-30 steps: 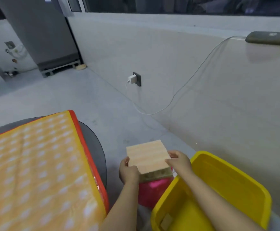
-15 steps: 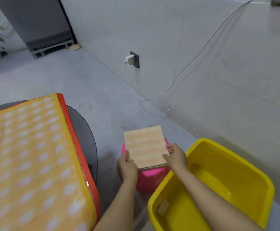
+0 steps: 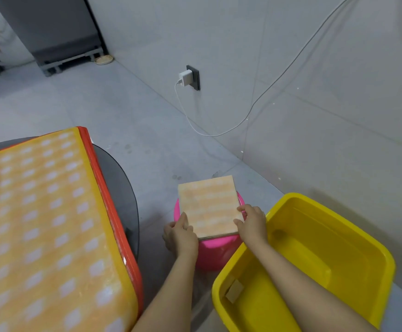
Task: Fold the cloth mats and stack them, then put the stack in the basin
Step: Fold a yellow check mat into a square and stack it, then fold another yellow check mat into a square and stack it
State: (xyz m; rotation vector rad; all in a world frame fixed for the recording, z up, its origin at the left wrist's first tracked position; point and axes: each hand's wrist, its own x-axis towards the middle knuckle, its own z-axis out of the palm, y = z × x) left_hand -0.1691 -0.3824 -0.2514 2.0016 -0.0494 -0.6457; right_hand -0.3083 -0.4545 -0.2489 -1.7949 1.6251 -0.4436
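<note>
Stack of folded mats sitting atop pink basin rim | L hand & R hand pinching stack's near corners | yellow tub just right of basin, holding small tan item.

Single head-mounted wide-angle view, looking forward and steeply down from above the floor. Both forearms enter from the lower edge, close to the lens. The wall curves, probably through lens distortion. The left side is blurred.
</note>
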